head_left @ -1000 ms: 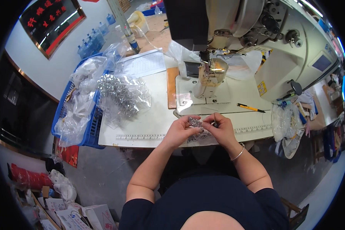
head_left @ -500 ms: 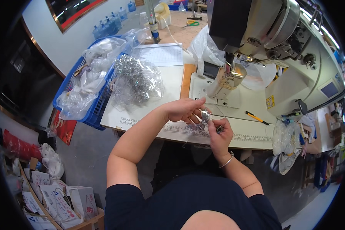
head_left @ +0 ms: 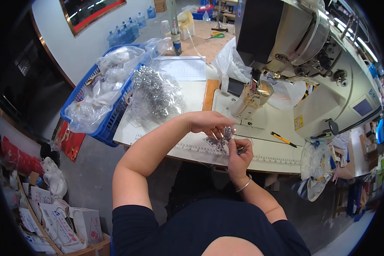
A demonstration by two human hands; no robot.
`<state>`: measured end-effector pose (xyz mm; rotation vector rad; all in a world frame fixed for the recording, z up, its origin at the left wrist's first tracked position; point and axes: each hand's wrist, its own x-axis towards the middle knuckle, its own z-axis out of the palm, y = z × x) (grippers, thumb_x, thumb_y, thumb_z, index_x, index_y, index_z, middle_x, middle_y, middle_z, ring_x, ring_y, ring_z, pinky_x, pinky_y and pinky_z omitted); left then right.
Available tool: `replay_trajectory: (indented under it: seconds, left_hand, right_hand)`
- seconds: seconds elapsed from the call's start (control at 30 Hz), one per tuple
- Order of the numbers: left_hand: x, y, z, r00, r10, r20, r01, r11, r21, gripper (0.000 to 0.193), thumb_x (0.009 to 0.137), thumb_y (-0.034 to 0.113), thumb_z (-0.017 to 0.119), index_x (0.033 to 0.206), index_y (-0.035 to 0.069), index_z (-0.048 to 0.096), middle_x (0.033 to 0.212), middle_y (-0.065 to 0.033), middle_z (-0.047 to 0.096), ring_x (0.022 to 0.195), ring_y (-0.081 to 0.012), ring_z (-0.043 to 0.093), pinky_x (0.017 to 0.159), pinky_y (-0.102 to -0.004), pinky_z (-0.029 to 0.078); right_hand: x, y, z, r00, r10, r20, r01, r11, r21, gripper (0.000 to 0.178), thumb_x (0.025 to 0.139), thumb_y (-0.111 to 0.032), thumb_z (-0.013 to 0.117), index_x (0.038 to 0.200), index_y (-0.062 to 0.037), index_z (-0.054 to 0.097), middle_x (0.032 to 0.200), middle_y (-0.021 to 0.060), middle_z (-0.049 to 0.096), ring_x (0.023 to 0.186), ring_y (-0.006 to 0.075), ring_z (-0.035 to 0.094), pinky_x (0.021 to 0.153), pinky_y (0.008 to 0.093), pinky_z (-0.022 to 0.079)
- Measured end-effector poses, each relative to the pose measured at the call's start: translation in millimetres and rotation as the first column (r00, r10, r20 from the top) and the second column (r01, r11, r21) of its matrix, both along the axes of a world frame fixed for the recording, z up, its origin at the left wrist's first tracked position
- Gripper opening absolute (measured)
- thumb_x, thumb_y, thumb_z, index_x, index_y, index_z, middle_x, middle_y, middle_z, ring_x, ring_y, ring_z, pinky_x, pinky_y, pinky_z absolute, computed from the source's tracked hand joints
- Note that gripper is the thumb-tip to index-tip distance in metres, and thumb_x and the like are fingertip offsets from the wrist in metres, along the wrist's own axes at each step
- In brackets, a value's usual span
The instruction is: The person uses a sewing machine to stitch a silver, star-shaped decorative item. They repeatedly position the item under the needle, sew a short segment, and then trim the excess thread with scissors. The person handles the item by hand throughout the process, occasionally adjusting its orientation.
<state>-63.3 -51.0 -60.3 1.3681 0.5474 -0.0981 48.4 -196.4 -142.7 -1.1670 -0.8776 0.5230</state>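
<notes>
A silvery, wing-shaped ornament (head_left: 216,144), much like a butterfly, is held between both hands over the front edge of the sewing table. My left hand (head_left: 210,122) bends over it from above, fingers closed on its upper part. From below, my right hand (head_left: 240,157) pinches its right side between thumb and fingers. A small dark metal tool (head_left: 242,149) also pokes out of the right fist; its kind is unclear. Fine threads trail from the ornament. Farther left lies a clear plastic bag (head_left: 175,96) full of similar silvery pieces.
A sewing machine (head_left: 328,81) towers at the right, its post (head_left: 248,99) just beyond my hands. A yellow pencil (head_left: 283,139) lies right of them. At left stands a blue basket (head_left: 104,135) of plastic bags. A printed sheet (head_left: 185,68) and green-handled scissors (head_left: 217,35) lie farther back.
The ornament has turned, and its spread wing now shows below my left fingers. My right hand has shifted slightly left. The whole view has moved a little.
</notes>
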Motion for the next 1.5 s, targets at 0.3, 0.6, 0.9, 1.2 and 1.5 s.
replay_trajectory:
  seconds: [0.3,0.6,0.9,1.2,1.5]
  left_hand:
    - [0.8,-12.1,-27.7,0.987,0.059,0.149,-0.081,0.986,0.145,0.029,0.074,0.003,0.066,0.102,-0.001,0.059,0.088,-0.0039,0.063,0.079,-0.0083,0.059,0.07,-0.0212,0.049]
    - [-5.4,-15.5,-42.8,0.963,0.116,0.243,-0.179,0.95,0.257,0.03,0.075,0.005,0.065,0.103,-0.002,0.056,0.086,-0.0057,0.064,0.077,-0.0111,0.06,0.068,-0.0237,0.049]
    - [-11.1,-87.4,-0.3,0.599,0.161,0.784,-0.752,-0.221,0.62,0.046,0.069,0.009,0.076,0.107,-0.003,0.053,0.089,-0.0168,0.061,0.075,-0.0325,0.061,0.072,-0.0383,0.05]
    - [-3.1,-125.9,-99.4,0.206,0.556,0.805,-0.846,0.514,-0.139,0.071,0.088,0.034,0.058,0.137,0.0,0.02,0.123,-0.0123,0.045,0.108,-0.0192,0.047,0.091,-0.0346,0.038]
    - [20.6,-109.9,-75.1,-0.096,0.826,0.555,-0.776,0.287,-0.562,0.03,0.093,0.008,0.047,0.123,0.003,0.043,0.12,-0.0119,0.056,0.097,-0.0171,0.06,0.071,-0.0242,0.052]
  right_hand:
    - [3.3,0.1,-5.6,0.972,0.099,-0.213,-0.099,0.995,0.008,0.01,0.084,-0.004,0.062,0.085,-0.0048,0.053,0.075,-0.0009,0.054,0.064,0.0051,0.047,0.059,0.0191,0.039]
    - [15.5,1.6,4.4,0.72,0.304,-0.624,-0.435,0.898,-0.063,0.017,0.082,-0.007,0.066,0.097,-0.0017,0.06,0.077,0.0006,0.059,0.058,0.0066,0.047,0.053,0.0202,0.037]
    - [9.6,17.5,8.3,0.762,0.214,-0.612,-0.267,0.964,0.005,0.014,0.078,-0.003,0.067,0.091,0.0018,0.062,0.07,0.0017,0.058,0.055,0.0072,0.046,0.051,0.0198,0.036]
    - [-30.8,17.6,33.8,0.609,0.322,-0.725,-0.373,0.923,0.096,0.012,0.082,-0.005,0.066,0.093,-0.0028,0.061,0.075,0.0025,0.06,0.06,0.0078,0.05,0.053,0.0209,0.04]
    - [-32.4,19.4,15.8,0.676,0.301,-0.672,-0.318,0.943,0.102,0.01,0.084,-0.003,0.063,0.092,-0.0044,0.059,0.086,0.0058,0.064,0.072,0.0105,0.059,0.062,0.0219,0.047]
